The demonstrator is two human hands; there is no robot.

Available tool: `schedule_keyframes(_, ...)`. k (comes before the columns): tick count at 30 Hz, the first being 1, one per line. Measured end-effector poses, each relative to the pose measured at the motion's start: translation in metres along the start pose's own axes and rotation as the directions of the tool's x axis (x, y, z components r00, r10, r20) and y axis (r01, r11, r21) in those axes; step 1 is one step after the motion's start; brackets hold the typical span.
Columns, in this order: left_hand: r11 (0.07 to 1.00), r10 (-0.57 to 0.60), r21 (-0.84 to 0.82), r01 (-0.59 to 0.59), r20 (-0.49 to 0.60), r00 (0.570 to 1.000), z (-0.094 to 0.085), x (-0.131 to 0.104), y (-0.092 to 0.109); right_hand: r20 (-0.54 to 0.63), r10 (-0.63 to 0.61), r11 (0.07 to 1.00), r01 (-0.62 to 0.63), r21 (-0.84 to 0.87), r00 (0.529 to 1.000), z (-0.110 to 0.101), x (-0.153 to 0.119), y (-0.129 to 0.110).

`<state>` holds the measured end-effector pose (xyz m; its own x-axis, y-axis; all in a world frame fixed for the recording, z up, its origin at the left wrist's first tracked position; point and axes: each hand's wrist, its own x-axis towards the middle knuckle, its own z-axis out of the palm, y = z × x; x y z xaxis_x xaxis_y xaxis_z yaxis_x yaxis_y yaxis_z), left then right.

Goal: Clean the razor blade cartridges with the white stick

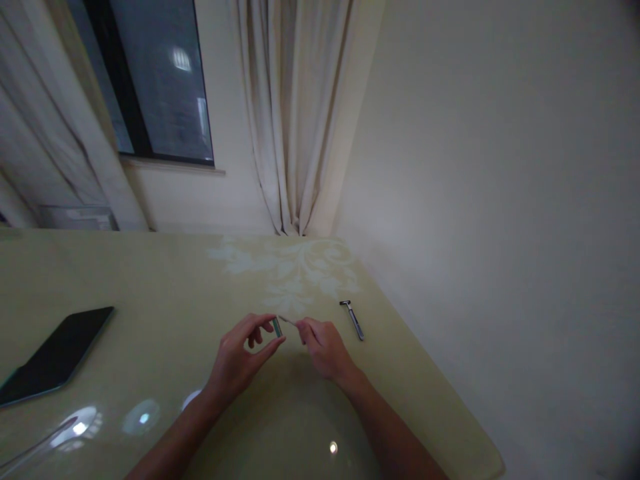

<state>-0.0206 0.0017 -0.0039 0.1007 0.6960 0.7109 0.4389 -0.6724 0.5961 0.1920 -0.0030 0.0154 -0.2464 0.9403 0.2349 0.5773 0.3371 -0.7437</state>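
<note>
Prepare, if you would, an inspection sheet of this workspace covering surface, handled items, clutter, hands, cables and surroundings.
Surface: glossy table, pale floral pattern, light reflections.
Handled items: small green piece and thin tool; contact between them unclear.
Clutter: razor lying to the right; dark tablet-like slab at left.
Hands: left hand pinches the small green piece; right hand grips the thin tool.
Cables: thin strand at lower left, perhaps a cable; cannot tell.
Surroundings: window, curtains, plain wall.

The left hand (239, 355) and right hand (325, 348) were bare, and both forearms (387, 420) were uncovered, tapering toward slim wrists (353, 380).
</note>
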Motion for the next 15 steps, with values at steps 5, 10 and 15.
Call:
schedule_keyframes(5, 1.000, 0.003, -0.016, -0.003, -0.004, 1.000, 0.0012, -0.0001, -0.0007, 0.023, -0.050, 0.999, 0.050, 0.014, 0.998, -0.0005, 0.0012, 0.0013)
schedule_keyframes(10, 0.999, -0.027, -0.017, 0.027, 0.000, 1.000, 0.0008, -0.0006, -0.0005, -0.038, 0.010, 0.999, -0.012, -0.035, 0.999, -0.0053, 0.0015, 0.0014)
schedule_keyframes(15, 0.999, -0.032, -0.023, 0.032, 0.001, 0.999, 0.0001, -0.0003, 0.0002, -0.002, -0.047, 0.999, 0.047, -0.019, 0.999, -0.0061, 0.0003, -0.0044)
